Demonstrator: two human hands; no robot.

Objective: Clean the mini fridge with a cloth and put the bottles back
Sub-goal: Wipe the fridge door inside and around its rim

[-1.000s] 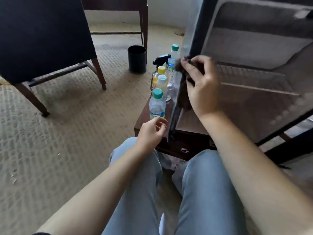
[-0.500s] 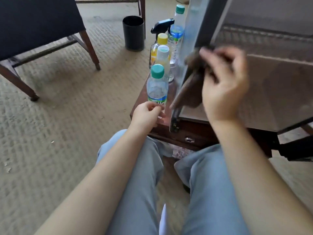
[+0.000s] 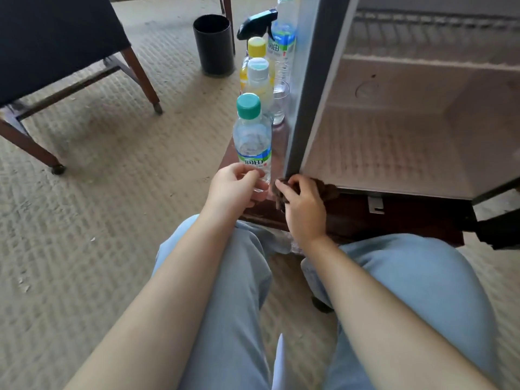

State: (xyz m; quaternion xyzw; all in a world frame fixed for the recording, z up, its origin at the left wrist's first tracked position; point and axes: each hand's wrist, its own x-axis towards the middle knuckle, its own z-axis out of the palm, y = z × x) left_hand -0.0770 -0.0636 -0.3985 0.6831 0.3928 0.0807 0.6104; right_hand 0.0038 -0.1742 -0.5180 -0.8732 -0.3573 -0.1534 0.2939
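The mini fridge (image 3: 315, 80) stands open on a low wooden cabinet (image 3: 399, 220), its inside bare. My right hand (image 3: 302, 206) grips a dark brown cloth (image 3: 327, 190) at the fridge's lower left front corner. To the left of the fridge, a row of bottles stands on the cabinet top. The nearest is a green-capped water bottle (image 3: 252, 136), and my left hand (image 3: 235, 190) holds its base between fingers and thumb. Behind it stand a white-capped yellow drink (image 3: 259, 80), a yellow-capped bottle (image 3: 256, 47) and a tall water bottle (image 3: 282, 43).
A black-triggered spray bottle (image 3: 257, 23) and a drinking glass (image 3: 280, 99) stand among the bottles. On the woven floor mat are a black bin (image 3: 213, 43) and a dark chair (image 3: 56, 38) at the left. My knees in light jeans are close to the cabinet front.
My right hand has brought the cloth down the fridge's left edge to its bottom corner. My left hand has reached forward and closed round the nearest bottle's base.
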